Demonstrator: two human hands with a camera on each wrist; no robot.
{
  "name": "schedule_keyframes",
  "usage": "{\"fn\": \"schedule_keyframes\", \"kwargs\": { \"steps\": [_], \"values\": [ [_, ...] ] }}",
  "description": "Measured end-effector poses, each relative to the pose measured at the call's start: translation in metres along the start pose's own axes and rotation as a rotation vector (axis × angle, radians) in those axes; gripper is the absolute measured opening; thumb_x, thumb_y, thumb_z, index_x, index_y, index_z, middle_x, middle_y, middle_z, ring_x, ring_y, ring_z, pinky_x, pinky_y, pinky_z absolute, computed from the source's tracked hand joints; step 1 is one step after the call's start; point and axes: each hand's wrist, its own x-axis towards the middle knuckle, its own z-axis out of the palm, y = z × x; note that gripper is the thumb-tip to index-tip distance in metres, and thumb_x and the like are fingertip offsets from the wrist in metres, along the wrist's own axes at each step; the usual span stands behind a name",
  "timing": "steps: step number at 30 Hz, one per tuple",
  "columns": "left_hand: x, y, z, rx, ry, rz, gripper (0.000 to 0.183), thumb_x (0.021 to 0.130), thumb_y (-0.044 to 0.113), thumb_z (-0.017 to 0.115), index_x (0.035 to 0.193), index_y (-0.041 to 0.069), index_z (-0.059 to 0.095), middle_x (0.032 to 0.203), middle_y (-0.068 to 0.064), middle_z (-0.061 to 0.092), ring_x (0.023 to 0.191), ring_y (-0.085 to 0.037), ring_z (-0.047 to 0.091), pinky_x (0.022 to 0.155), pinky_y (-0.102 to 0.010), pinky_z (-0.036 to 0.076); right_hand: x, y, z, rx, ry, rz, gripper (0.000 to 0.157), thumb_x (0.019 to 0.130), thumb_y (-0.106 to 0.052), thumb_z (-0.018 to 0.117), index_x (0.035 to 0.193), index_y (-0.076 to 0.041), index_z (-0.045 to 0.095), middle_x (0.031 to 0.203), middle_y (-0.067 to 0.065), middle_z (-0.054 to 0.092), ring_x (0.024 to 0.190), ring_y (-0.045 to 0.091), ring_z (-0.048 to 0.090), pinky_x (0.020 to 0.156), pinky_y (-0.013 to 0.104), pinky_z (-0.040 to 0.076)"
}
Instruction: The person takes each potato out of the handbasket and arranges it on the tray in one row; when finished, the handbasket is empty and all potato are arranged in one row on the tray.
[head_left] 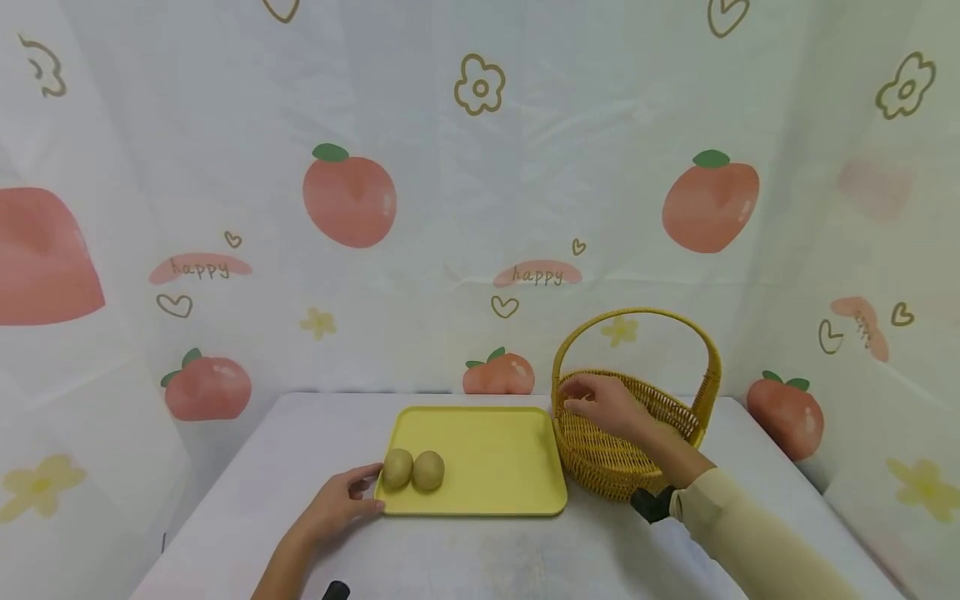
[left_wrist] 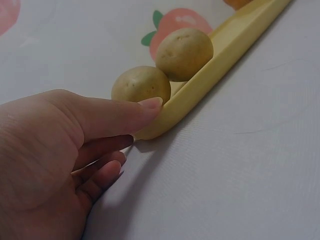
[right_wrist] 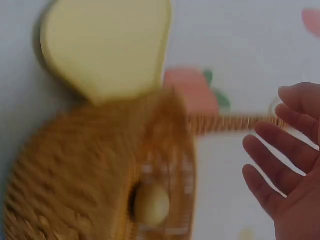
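Observation:
Two potatoes, one (head_left: 397, 469) at the rim and another (head_left: 429, 472) beside it, lie at the left end of a yellow tray (head_left: 498, 458). My left hand (head_left: 341, 504) grips the tray's left edge; in the left wrist view the thumb lies on the rim by the nearer potato (left_wrist: 141, 84), with the other fingers lower down. Over the wicker basket (head_left: 600, 475) hovers my right hand (head_left: 609, 406), its fingers spread and holding nothing. A potato (right_wrist: 152, 204) shows inside the basket in the right wrist view, where the basket is blurred.
The basket's tall arched handle (head_left: 637, 312) rises behind my right hand. Both tray and basket stand on a white-covered table (head_left: 330, 433), with the basket close to the tray's right end. A fruit-printed curtain (head_left: 420, 317) hangs behind and at both sides.

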Motion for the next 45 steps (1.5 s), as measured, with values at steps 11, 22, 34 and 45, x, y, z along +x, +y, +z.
{"fn": "schedule_keyframes", "kwargs": {
  "steps": [11, 22, 34, 45],
  "values": [
    [-0.002, -0.001, 0.001, -0.010, -0.007, 0.011, 0.068, 0.071, 0.022, 0.086, 0.132, 0.005, 0.060, 0.126, -0.015, 0.061, 0.104, -0.029, 0.060, 0.089, -0.050, 0.048, 0.021, 0.045, -0.019, -0.035, -0.002, 0.156, 0.026, 0.097, -0.015, 0.059, 0.118, 0.000, 0.063, 0.113, 0.015, 0.066, 0.107, 0.035, 0.060, 0.087, 0.049, 0.049],
    [-0.003, -0.003, 0.003, -0.026, -0.008, 0.019, 0.068, 0.070, 0.022, 0.086, 0.131, 0.005, 0.061, 0.124, -0.015, 0.062, 0.102, -0.029, 0.060, 0.089, -0.049, 0.048, 0.030, 0.072, -0.006, 0.010, -0.073, 0.238, 0.030, 0.098, -0.010, 0.056, 0.123, 0.007, 0.057, 0.120, 0.026, 0.059, 0.111, 0.044, 0.055, 0.085, 0.052, 0.049],
    [-0.002, 0.002, -0.001, -0.012, 0.000, 0.008, 0.068, 0.070, 0.022, 0.086, 0.132, 0.006, 0.060, 0.124, -0.015, 0.062, 0.104, -0.031, 0.060, 0.090, -0.050, 0.048, 0.038, 0.087, 0.017, -0.144, -0.256, 0.228, 0.039, 0.093, -0.009, 0.060, 0.127, 0.008, 0.056, 0.131, 0.035, 0.048, 0.121, 0.053, 0.043, 0.093, 0.058, 0.042],
    [-0.002, 0.000, -0.001, -0.017, 0.010, 0.015, 0.068, 0.070, 0.020, 0.086, 0.131, 0.006, 0.061, 0.119, -0.015, 0.063, 0.101, -0.029, 0.060, 0.089, -0.050, 0.048, 0.040, 0.088, 0.023, -0.161, -0.358, 0.275, 0.054, 0.073, -0.004, 0.075, 0.125, 0.001, 0.059, 0.122, 0.023, 0.058, 0.098, 0.031, 0.054, 0.080, 0.042, 0.046]
  ]
}}
